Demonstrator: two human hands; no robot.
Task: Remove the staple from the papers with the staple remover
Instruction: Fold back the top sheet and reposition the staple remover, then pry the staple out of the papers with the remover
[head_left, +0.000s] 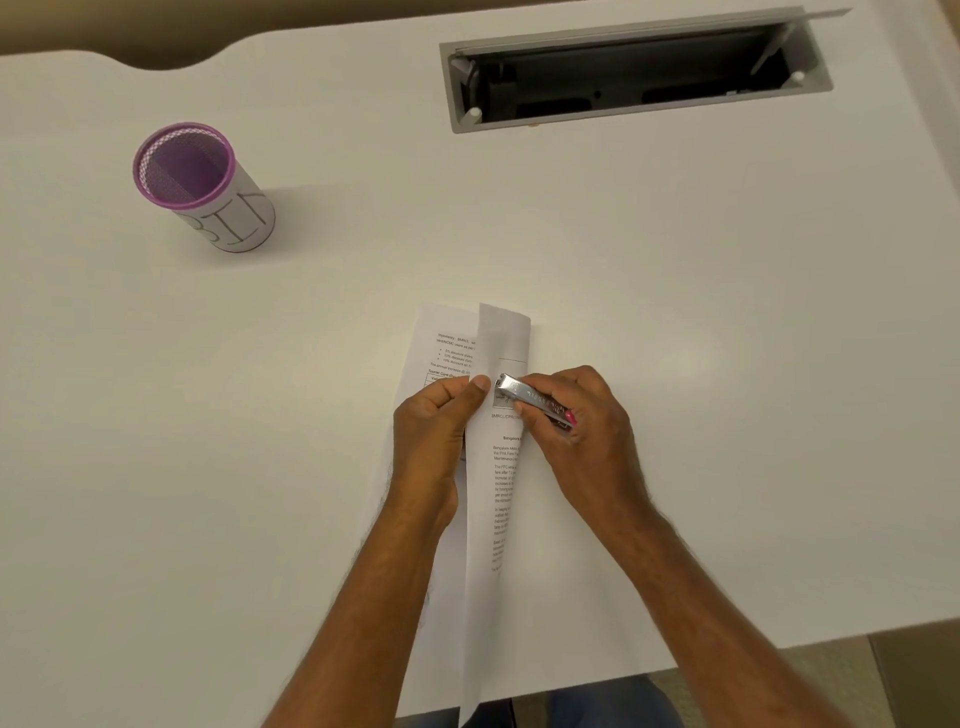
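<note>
Printed white papers (498, 483) lie on the white table, with the top sheet folded over lengthwise. My left hand (434, 436) pinches the folded sheet near its upper part, thumb on top. My right hand (576, 441) grips a silver metal staple remover (530, 397) with a pink end. Its tip rests on the paper right beside my left thumb. The staple itself is too small to make out.
A purple mesh cup (200, 187) wrapped in paper marked "BIN" stands at the far left. An open grey cable hatch (634, 70) is set into the table at the back right. The table's near edge (831, 639) runs close to my forearms.
</note>
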